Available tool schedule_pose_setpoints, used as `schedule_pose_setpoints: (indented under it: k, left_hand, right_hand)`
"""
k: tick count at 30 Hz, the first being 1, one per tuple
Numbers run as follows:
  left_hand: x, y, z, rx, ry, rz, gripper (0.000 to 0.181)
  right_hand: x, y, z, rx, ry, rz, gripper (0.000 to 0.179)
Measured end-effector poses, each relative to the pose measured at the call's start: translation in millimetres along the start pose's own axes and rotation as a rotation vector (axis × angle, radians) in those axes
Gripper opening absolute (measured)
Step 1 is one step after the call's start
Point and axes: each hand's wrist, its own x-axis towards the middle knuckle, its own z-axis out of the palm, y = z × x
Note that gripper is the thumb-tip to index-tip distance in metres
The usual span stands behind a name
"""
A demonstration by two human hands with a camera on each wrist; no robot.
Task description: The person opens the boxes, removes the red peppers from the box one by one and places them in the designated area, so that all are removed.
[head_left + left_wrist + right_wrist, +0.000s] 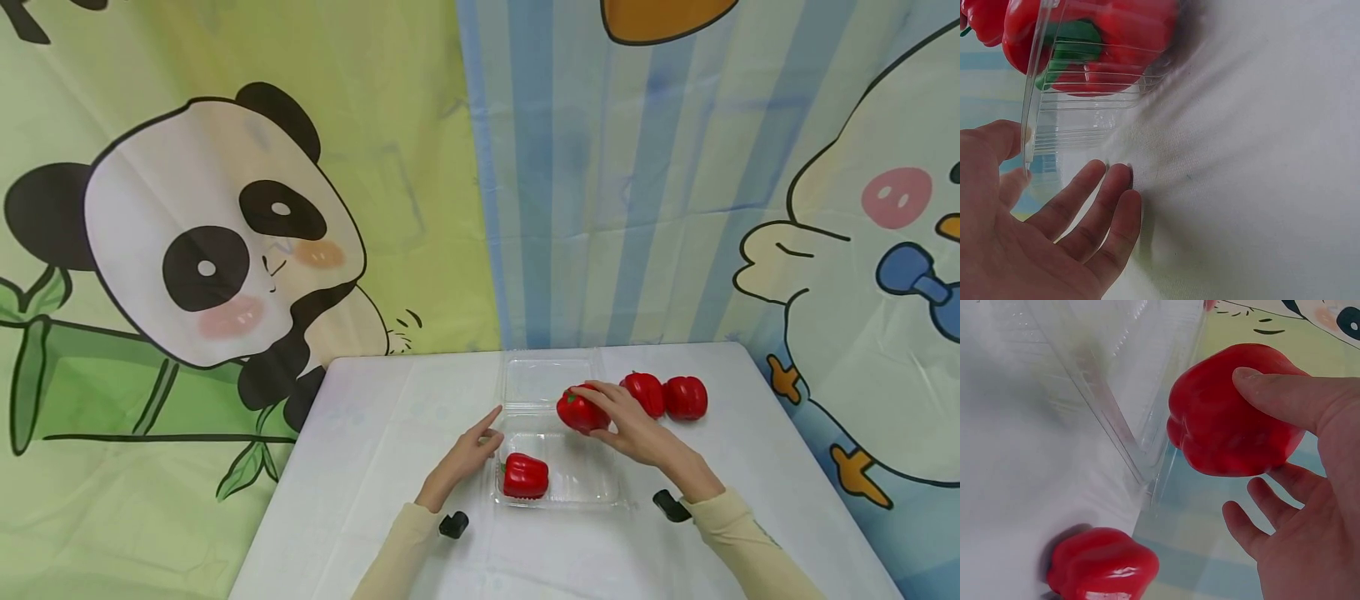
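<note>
And here the right hand (630, 425) is holding a red pepper (579, 410) over the clear container (585, 475), up near the hinge and towards the right, and just look at that grip: it is spanning only the pepper's own width, thumb pressing on one flank, fingers bracing the opposite side, two lower fingers hanging free of it, so this round, glossy body is probably needing just a light clasp rather than a full fist! Across the way, the left hand (467, 457) is meeting the container's left edge, its grip relaxing wide, fingers spreading loosely apart, carrying no pepper at all; it is seemingly steadying that thin plastic, which is looking light enough to be skidding at a nudge. The lid (551, 383) is lying folded back towards the patterned backdrop (405, 167), leaving the base open from above. Down in the front left of that base, a second pepper (526, 476) is lying on its side, stem facing the left wall, and by sitting there it is leaving the right part free. Out on the table (390, 433), to the right of the container, a third pepper (642, 394) and a fourth pepper (686, 398) are resting side by side, presumably because that spot is suiting the right hand's reach.
</note>
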Motion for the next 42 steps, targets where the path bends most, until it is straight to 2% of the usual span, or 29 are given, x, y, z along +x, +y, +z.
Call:
schedule_pose_setpoints:
  k: [26,42]
  left_hand:
    - [1.2,-0.8,-0.2,0.012,-0.006,-0.014,0.058]
    - [-1.8,2.2,-0.3,0.011,-0.001,-0.013,0.059]
  right_hand:
    - [-15.2,13,-10,0.003,0.044,0.053,0.088]
    - [-25.1,17,-16,0.01,0.055,0.052,0.091]
